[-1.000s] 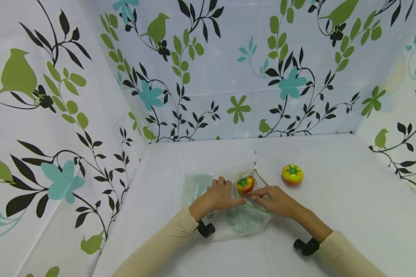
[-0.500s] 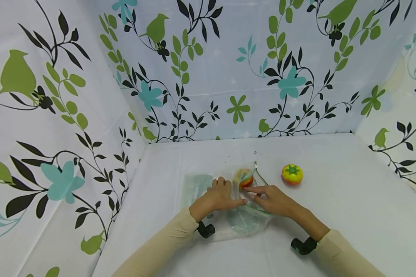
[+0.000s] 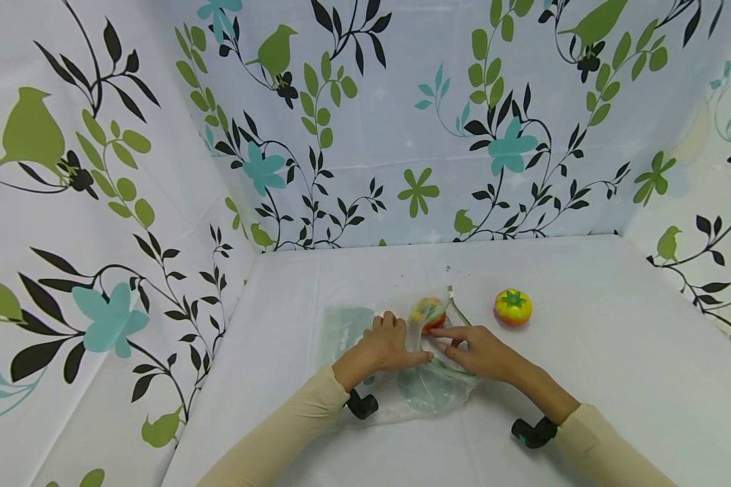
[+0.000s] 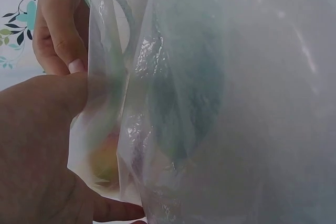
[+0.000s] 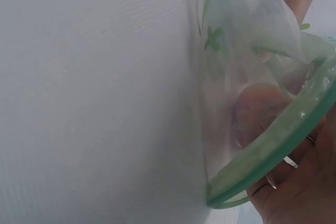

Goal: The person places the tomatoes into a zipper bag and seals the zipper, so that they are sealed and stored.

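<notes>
A clear zip bag [image 3: 432,391] with a green zip edge [image 5: 283,145] lies on the table, its mouth gaping. Within the mouth sits a red and yellow toy tomato [image 3: 428,313], partly veiled by film; it shows blurred through the plastic in the right wrist view. My left hand [image 3: 380,346] rests on the bag with thumb and fingers spread apart, beside the tomato. From the right, my right hand [image 3: 487,353] reaches in at the mouth, its extended index fingertip at the tomato's near side. In the right wrist view, the zip edge hides part of the right-hand fingers.
A second yellow and red toy tomato [image 3: 513,307] with a green star-shaped top stands on the white table [image 3: 572,311] to the right of the bag. Cloth walls [image 3: 365,135] printed with leaves and birds enclose the back and sides.
The tomato has shifted slightly left and away, and film now covers part of it. My right index finger has moved forward a little with it; my left hand has stayed put.
</notes>
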`<state>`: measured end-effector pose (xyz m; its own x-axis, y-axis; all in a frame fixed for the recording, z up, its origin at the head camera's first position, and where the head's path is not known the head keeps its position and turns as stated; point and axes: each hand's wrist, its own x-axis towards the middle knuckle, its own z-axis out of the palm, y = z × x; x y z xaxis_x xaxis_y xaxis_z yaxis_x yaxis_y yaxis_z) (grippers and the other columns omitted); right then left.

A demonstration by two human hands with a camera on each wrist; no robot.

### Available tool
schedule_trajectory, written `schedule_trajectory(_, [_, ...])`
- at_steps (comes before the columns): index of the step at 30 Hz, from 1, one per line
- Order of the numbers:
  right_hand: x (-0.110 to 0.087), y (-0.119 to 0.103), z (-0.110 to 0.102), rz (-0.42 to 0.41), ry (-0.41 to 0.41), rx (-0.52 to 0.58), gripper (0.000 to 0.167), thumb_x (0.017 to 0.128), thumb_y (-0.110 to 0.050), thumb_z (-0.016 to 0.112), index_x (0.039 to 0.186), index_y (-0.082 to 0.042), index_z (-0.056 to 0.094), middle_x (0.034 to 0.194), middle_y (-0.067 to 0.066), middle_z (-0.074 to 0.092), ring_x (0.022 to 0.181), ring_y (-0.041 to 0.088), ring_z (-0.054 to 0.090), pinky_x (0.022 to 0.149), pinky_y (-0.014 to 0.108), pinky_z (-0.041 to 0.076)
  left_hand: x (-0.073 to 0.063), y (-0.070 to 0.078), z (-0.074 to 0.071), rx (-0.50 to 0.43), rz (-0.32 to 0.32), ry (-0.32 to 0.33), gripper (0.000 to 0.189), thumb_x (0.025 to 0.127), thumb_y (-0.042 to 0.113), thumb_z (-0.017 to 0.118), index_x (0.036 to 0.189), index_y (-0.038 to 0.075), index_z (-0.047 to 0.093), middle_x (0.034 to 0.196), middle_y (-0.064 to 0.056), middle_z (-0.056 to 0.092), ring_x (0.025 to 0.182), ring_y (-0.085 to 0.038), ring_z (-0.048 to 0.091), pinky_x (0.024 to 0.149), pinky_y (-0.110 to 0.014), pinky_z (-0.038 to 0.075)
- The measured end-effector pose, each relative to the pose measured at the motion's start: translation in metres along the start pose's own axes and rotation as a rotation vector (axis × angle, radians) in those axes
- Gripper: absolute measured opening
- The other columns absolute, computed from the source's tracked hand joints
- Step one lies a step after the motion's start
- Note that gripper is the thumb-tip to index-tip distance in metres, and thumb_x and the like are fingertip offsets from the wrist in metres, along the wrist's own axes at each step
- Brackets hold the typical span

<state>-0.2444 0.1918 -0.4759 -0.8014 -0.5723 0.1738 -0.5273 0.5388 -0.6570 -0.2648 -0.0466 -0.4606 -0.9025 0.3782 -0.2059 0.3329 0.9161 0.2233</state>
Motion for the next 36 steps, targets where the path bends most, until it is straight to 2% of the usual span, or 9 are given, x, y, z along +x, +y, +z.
schedule_trajectory(4, [-0.001, -0.002, -0.004, 0.015, 0.015, -0.011, 0.038, 0.101, -0.009, 0.065, 0.140, -0.009, 0.069, 0.115, 0.008, 0.078, 0.088, 0.013, 0.066, 0.069, 0.024, 0.053, 0.000, -0.001, 0.001, -0.013, 0.001, 0.004, 0.093, 0.089, 0.080, 0.060, 0.139, 0.001, 0.057, 0.136, -0.015, 0.048, 0.122, -0.031, 0.046, 0.098, -0.054, 0.050])
schedule_trajectory(11, [-0.007, -0.001, -0.016, 0.060, 0.049, -0.053, 0.034, 0.101, -0.017, 0.070, 0.134, -0.008, 0.072, 0.124, 0.006, 0.076, 0.093, 0.011, 0.065, 0.078, 0.025, 0.056, 0.000, -0.001, 0.000, -0.009, 0.000, 0.008, 0.093, 0.088, 0.080, 0.061, 0.138, 0.001, 0.058, 0.136, -0.015, 0.048, 0.120, -0.030, 0.046, 0.098, -0.053, 0.050])
schedule_trajectory(15, [-0.010, 0.001, -0.024, 0.082, 0.078, -0.069, 0.034, 0.101, -0.019, 0.073, 0.132, -0.008, 0.072, 0.121, 0.005, 0.077, 0.094, 0.010, 0.065, 0.079, 0.026, 0.056, 0.000, -0.001, 0.000, -0.005, -0.005, 0.005, 0.092, 0.088, 0.080, 0.061, 0.138, 0.002, 0.058, 0.136, -0.015, 0.048, 0.121, -0.030, 0.046, 0.098, -0.053, 0.050])
schedule_trajectory(18, [-0.012, 0.002, -0.031, 0.084, 0.095, -0.076, 0.035, 0.100, -0.020, 0.073, 0.133, -0.007, 0.072, 0.121, 0.006, 0.076, 0.097, 0.014, 0.067, 0.082, 0.028, 0.057, 0.000, -0.001, 0.001, -0.001, -0.006, 0.003, 0.092, 0.089, 0.080, 0.061, 0.138, 0.002, 0.057, 0.136, -0.014, 0.048, 0.121, -0.030, 0.046, 0.098, -0.053, 0.050])
schedule_trajectory(21, [-0.015, 0.003, -0.039, 0.091, 0.113, -0.078, 0.038, 0.100, -0.023, 0.075, 0.134, -0.006, 0.070, 0.123, 0.008, 0.076, 0.103, 0.021, 0.069, 0.086, 0.033, 0.058, 0.000, -0.001, 0.001, -0.005, -0.003, 0.003, 0.091, 0.089, 0.080, 0.061, 0.137, 0.002, 0.058, 0.135, -0.014, 0.048, 0.121, -0.030, 0.046, 0.098, -0.052, 0.050])
schedule_trajectory(27, [-0.019, 0.010, -0.057, 0.144, 0.171, -0.115, 0.048, 0.097, -0.026, 0.079, 0.139, -0.008, 0.066, 0.132, 0.012, 0.071, 0.117, 0.032, 0.066, 0.097, 0.052, 0.057, 0.000, -0.002, 0.001, -0.020, 0.005, 0.007, 0.089, 0.089, 0.078, 0.062, 0.136, 0.002, 0.058, 0.134, -0.014, 0.048, 0.119, -0.029, 0.045, 0.096, -0.051, 0.049])
schedule_trajectory(32, [-0.024, 0.017, -0.076, 0.218, 0.201, -0.133, 0.059, 0.097, -0.033, 0.078, 0.147, -0.009, 0.058, 0.146, 0.017, 0.061, 0.131, 0.042, 0.057, 0.107, 0.064, 0.048, -0.002, -0.001, 0.000, -0.016, 0.003, 0.011, 0.089, 0.089, 0.076, 0.063, 0.138, 0.001, 0.057, 0.135, -0.014, 0.048, 0.120, -0.030, 0.045, 0.096, -0.052, 0.049])
schedule_trajectory(36, [-0.028, 0.025, -0.089, 0.265, 0.210, -0.146, 0.065, 0.097, -0.033, 0.077, 0.152, -0.008, 0.053, 0.154, 0.022, 0.052, 0.141, 0.047, 0.047, 0.109, 0.071, 0.041, -0.003, -0.001, 0.000, -0.017, 0.005, 0.012, 0.090, 0.089, 0.076, 0.063, 0.138, 0.001, 0.057, 0.135, -0.015, 0.048, 0.121, -0.030, 0.045, 0.096, -0.052, 0.049])
